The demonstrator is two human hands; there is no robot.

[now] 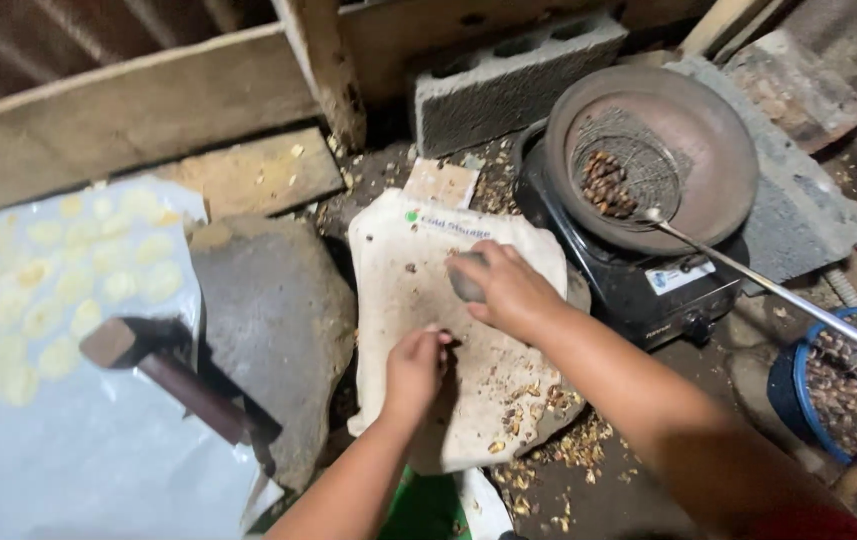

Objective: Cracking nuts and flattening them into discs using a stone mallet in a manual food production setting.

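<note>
On the white sack [418, 300], right hand [508, 290] grips a stone [465, 278]; left hand [414, 368] pinches closed.

Grey stone [466, 278], dirty white sack [418, 300], blue bucket [786, 385]

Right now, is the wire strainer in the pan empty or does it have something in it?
Not empty. The wire strainer rests in the pan with a small heap of brown nuts on one side of its mesh.

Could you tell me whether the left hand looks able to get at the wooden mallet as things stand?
Probably yes: the left hand is by the sack, and the wooden mallet lies uncovered just left of it, across the large stone.
</note>
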